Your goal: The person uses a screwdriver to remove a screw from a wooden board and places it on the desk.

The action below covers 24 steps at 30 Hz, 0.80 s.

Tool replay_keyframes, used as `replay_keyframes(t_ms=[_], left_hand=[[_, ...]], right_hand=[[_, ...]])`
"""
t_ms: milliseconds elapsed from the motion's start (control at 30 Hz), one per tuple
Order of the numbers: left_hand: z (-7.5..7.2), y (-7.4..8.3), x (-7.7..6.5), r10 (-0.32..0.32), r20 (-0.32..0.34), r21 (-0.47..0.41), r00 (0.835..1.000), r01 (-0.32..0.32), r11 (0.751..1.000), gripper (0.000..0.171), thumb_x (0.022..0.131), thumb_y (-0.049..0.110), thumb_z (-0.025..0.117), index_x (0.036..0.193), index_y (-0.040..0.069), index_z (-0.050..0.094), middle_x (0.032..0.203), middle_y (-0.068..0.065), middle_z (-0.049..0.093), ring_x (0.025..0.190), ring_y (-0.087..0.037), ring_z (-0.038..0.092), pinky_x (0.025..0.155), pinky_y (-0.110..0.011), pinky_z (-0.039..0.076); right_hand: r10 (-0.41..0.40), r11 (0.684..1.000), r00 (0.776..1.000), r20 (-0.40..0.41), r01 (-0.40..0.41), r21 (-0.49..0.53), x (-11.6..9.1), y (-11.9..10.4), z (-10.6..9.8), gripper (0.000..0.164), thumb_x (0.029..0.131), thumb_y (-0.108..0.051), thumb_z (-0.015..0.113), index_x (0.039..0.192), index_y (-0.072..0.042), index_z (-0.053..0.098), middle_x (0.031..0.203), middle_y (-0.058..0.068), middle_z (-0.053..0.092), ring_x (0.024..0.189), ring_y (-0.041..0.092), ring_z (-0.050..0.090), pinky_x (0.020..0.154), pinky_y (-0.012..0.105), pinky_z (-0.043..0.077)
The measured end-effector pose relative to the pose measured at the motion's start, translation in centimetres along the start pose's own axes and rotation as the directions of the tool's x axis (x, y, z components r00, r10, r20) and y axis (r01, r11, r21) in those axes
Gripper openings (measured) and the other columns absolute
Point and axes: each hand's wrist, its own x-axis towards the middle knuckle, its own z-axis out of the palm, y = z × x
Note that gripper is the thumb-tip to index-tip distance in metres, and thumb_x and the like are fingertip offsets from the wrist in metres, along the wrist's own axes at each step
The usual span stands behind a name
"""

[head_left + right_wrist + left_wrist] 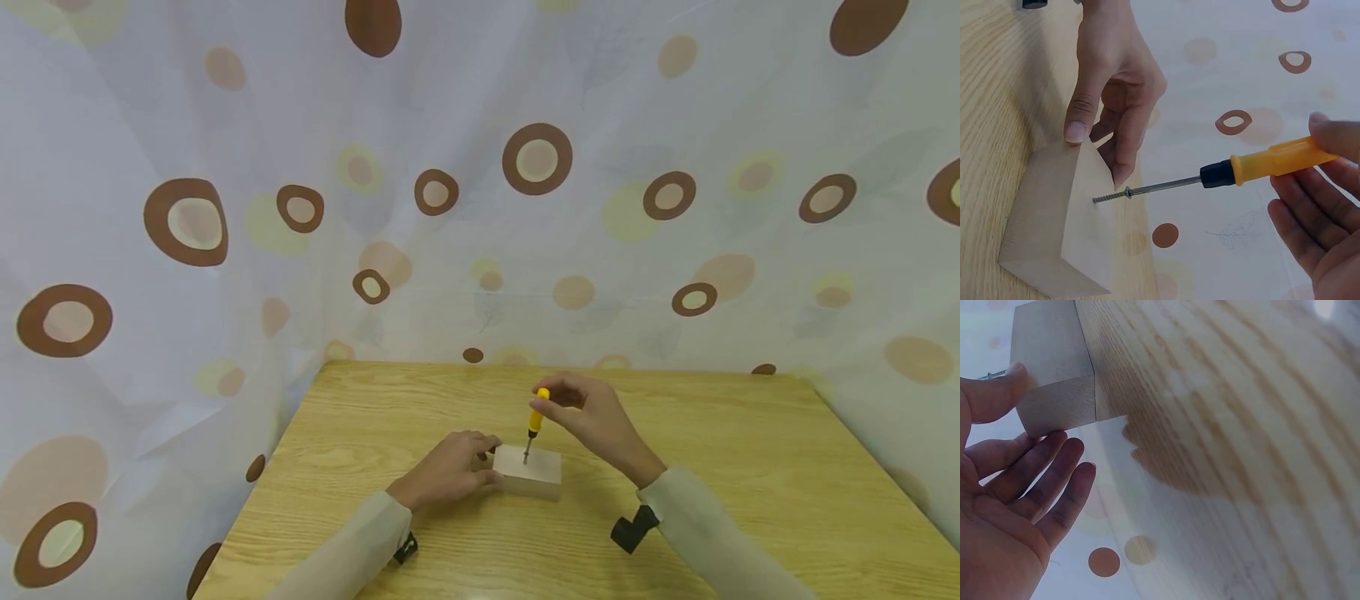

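A pale wooden block [528, 473] lies on the table, and a screw [1110, 197] stands partly sunk in its top face. My right hand [600, 421] pinches the yellow handle of a screwdriver [1279, 164] between thumb and fingers. The screwdriver's tip meets the screw head, its shaft tilted slightly in the head view. At the block's left end, my left hand [448, 468] grips it, thumb on the near side and fingers on the far side. In the left wrist view the thumb and fingertips touch the block [1054, 369] near its corner.
The wood-grain table [360, 417] stretches out around the block on every side. Behind and beside it hangs a white sheet [465, 108] with brown, tan and yellow spots. Black wrist mounts [634, 528] sit under both sleeves.
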Motion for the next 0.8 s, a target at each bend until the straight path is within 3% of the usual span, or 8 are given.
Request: replay_keyframes(t_ms=[100,233,367,567,700,800], left_hand=[[0.02,-0.01,-0.03,0.005,-0.002,0.002,1.000,-0.005,1.000,0.052,0.098,0.034,0.073,0.139,0.004,0.063,0.130,-0.006,0.068,0.106,-0.015,0.068,0.088,-0.029,0.056],[-0.09,0.10,-0.03,0.009,-0.003,-0.005,1.000,-0.009,1.000,0.052,0.097,0.033,0.074,0.138,0.003,0.063,0.130,-0.006,0.068,0.106,-0.016,0.068,0.088,-0.030,0.056],[-0.04,0.09,-0.04,0.007,-0.002,-0.009,1.000,-0.007,1.000,0.052,0.097,0.034,0.074,0.138,0.004,0.064,0.130,-0.006,0.068,0.106,-0.016,0.068,0.088,-0.030,0.056],[-0.04,0.08,-0.04,0.014,-0.006,-0.007,1.000,-0.014,1.000,0.052,0.097,0.034,0.073,0.139,0.005,0.063,0.130,-0.006,0.068,0.106,-0.017,0.068,0.088,-0.030,0.056],[-0.11,0.15,-0.12,0.007,-0.002,-0.014,1.000,-0.007,1.000,0.053,0.097,0.035,0.073,0.139,0.004,0.063,0.131,-0.006,0.067,0.106,-0.017,0.068,0.088,-0.030,0.056],[-0.20,0.17,-0.19,0.001,0.000,-0.008,1.000,-0.001,1.000,0.054,0.097,0.036,0.073,0.140,0.003,0.062,0.132,-0.007,0.067,0.107,-0.016,0.068,0.088,-0.030,0.056]], right_hand=[[-0.001,1.000,1.000,-0.020,0.001,0.000,0.00,-0.07,-0.13,0.020,0.094,-0.029,0.078,0.111,-0.018,0.075,0.103,-0.005,0.075,0.094,0.014,0.072,0.082,0.033,0.059],[-0.029,1.000,0.999,0.031,0.029,0.007,0.13,-0.32,-0.58,0.014,0.097,-0.024,0.074,0.111,-0.020,0.076,0.106,-0.005,0.075,0.099,0.014,0.072,0.087,0.036,0.058],[-0.033,0.999,0.997,0.069,0.033,0.008,0.09,-0.52,-0.72,0.018,0.098,-0.027,0.073,0.116,-0.023,0.076,0.114,0.000,0.074,0.105,0.014,0.070,0.090,0.036,0.057],[-0.002,1.000,1.000,0.007,0.002,-0.001,-0.07,-0.59,-0.18,0.022,0.094,-0.033,0.078,0.113,-0.023,0.076,0.108,-0.001,0.075,0.098,0.015,0.072,0.084,0.035,0.058],[-0.044,0.998,0.998,-0.033,0.043,-0.047,-0.07,-0.64,-0.10,0.020,0.092,-0.029,0.081,0.110,-0.020,0.077,0.102,-0.006,0.075,0.095,0.014,0.072,0.083,0.042,0.059],[-0.087,0.994,0.996,-0.014,0.086,-0.062,0.01,-0.69,-0.26,0.021,0.094,-0.023,0.078,0.114,-0.017,0.077,0.107,-0.003,0.076,0.100,0.017,0.073,0.086,0.045,0.059]])
